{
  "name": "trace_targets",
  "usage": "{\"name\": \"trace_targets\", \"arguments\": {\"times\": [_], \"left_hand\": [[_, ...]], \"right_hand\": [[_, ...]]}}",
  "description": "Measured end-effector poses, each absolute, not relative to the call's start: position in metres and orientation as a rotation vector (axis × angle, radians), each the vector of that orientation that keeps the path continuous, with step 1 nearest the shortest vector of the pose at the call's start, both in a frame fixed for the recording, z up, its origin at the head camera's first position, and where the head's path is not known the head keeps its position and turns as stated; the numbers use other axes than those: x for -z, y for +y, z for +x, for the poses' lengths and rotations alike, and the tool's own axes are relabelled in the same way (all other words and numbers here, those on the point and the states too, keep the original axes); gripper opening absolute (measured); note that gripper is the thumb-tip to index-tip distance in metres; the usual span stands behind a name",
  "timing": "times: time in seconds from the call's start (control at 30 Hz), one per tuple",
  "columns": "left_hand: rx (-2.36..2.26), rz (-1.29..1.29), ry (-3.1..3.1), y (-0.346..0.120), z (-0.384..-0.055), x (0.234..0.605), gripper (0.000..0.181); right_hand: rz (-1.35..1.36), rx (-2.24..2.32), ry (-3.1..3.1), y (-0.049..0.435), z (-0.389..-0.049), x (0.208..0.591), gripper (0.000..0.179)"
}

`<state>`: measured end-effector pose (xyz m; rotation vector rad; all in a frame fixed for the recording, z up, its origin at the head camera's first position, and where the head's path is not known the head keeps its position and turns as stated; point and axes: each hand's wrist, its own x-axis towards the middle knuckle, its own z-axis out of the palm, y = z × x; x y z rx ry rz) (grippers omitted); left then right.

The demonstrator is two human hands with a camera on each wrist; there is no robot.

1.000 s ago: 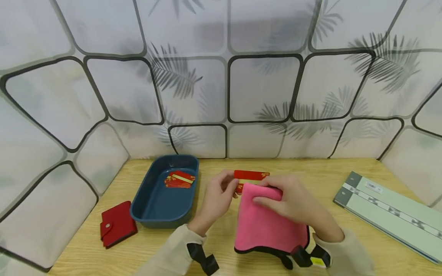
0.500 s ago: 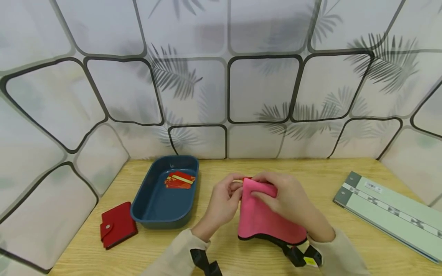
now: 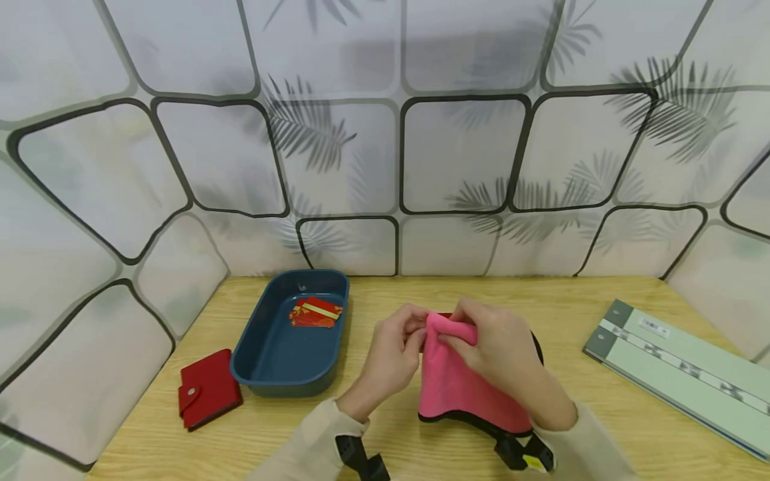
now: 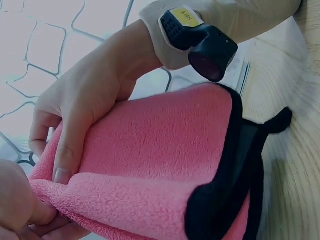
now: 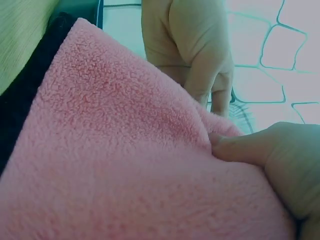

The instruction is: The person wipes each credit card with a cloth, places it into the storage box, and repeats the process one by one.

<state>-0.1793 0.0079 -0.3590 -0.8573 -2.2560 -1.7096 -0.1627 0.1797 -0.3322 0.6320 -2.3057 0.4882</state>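
A pink fleecy cloth (image 3: 466,384) with black edging hangs folded over my right hand (image 3: 496,341). That hand grips its upper part, the thumb pressed into a fold. My left hand (image 3: 394,347) is at the cloth's upper left corner, thumb and fingers pinching a red card. Only a sliver of the red card (image 3: 445,314) shows above the cloth; the rest is hidden behind it. In the left wrist view, my left fingers (image 4: 42,212) curl under the cloth's folded edge. The right thumb (image 5: 235,149) sinks into the pile in the right wrist view.
Left of the hands stands a blue tray (image 3: 283,384) with several red and gold cards (image 3: 315,312) inside. Beside it lies a red snap-closed wallet (image 3: 210,387). A pale green binder (image 3: 680,374) lies at the right. A patterned curtain (image 3: 457,153) surrounds the wooden table (image 3: 373,294).
The red card, plainly visible between the hands a second ago, is now mostly covered by the cloth. My hands have drawn closer together, the right moving left with the cloth.
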Motion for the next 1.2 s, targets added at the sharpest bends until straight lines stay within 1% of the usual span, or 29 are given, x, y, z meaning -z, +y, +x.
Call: {"name": "trace_targets", "arguments": {"times": [0.1,0.3,0.47,0.7,0.93,1.2], "left_hand": [[1.726,-0.877,-2.238,0.008,-0.179,0.359,0.020],[1.713,-0.877,-2.256,0.006,-0.181,0.355,0.019],[1.653,-0.839,-2.329,0.000,-0.183,0.351,0.017],[1.574,-0.801,-2.390,-0.005,-0.182,0.347,0.014],[1.571,-0.755,-2.388,-0.007,-0.177,0.346,0.014],[1.690,-0.690,-2.357,-0.007,-0.181,0.349,0.016]], "right_hand": [[0.547,-0.488,-2.391,0.177,-0.157,0.329,0.036],[0.436,-0.505,-2.525,0.175,-0.154,0.320,0.031],[0.403,-0.514,-2.569,0.177,-0.155,0.314,0.031],[0.324,-0.517,-2.634,0.185,-0.159,0.311,0.026],[0.211,-0.471,-2.691,0.201,-0.161,0.307,0.025],[0.152,-0.346,-2.545,0.227,-0.166,0.306,0.021]]}}
